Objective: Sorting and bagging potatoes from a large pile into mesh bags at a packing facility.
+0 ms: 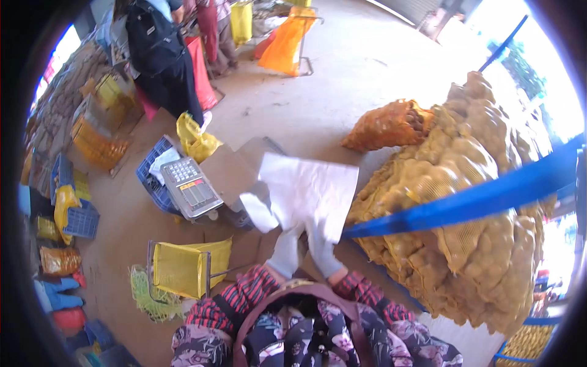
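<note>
Before me a creased white sheet (pixel 309 188) spreads out, probably paper. My left hand (pixel 286 252) and my right hand (pixel 322 252), both in pale grey gloves, hold it along its near edge; the fingertips are partly hidden. A smaller white piece (pixel 259 213) lies left of the sheet, too blurred to name. Farther left, a weighing scale's keypad and display unit (pixel 190 188) tilts beside a blue plastic crate (pixel 151 179) with white material in it. A brown cardboard piece (pixel 229 169) is behind them.
Stacked mesh sacks of potatoes (pixel 449 220) rise at right, crossed by a blue strap (pixel 458 199). An orange mesh sack (pixel 385 126) lies by them. A yellow mesh bag (pixel 179 270) hangs on a metal frame at left. A person with a black backpack (pixel 153 39) stands beyond.
</note>
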Tool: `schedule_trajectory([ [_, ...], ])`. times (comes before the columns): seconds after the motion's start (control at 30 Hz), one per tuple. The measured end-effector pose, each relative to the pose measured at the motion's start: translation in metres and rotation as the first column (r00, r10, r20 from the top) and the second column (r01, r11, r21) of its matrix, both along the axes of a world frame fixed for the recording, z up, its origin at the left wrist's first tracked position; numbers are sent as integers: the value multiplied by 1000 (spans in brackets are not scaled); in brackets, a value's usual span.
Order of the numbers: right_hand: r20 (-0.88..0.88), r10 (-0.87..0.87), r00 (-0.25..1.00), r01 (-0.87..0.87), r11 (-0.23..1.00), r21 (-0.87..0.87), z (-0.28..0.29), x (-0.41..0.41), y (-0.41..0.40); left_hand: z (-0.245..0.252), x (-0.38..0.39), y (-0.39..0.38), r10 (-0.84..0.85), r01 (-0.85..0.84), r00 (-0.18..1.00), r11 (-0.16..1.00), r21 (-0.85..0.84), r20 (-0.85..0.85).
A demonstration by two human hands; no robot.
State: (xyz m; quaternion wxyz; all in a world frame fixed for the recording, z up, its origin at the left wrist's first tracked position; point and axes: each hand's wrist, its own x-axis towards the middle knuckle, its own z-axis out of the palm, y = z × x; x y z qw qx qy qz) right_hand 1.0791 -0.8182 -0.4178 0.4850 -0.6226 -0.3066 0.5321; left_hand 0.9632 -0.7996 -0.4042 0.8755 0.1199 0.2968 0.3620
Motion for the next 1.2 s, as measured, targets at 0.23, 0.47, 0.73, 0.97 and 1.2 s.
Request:
schedule_trajectory([
  [0.23, -452, -523, 723, 525, 841, -132, 37, 76, 207, 51, 29, 174, 56, -54, 996, 998, 32, -69],
  [0.47, -439, -385, 812, 375, 920, -114, 38, 126, 328, 72, 54, 313, 97, 302, 775, 812, 500, -625],
  [0.73, 65, -171, 983, 156, 970, 184, 67, 259, 450, 25, 164, 461, 370, 133, 684, 784, 606, -629],
  [0.97, -233, -300, 925, 317, 948, 40, 77, 425, 541, 51, 316, 585, -216, 288, 942, 912, 290, -256],
  [1.2, -120, -562, 818, 573, 812, 109, 60, 503, 553, 35, 444, 666, -430, 504, 841, 843, 189, -328],
])
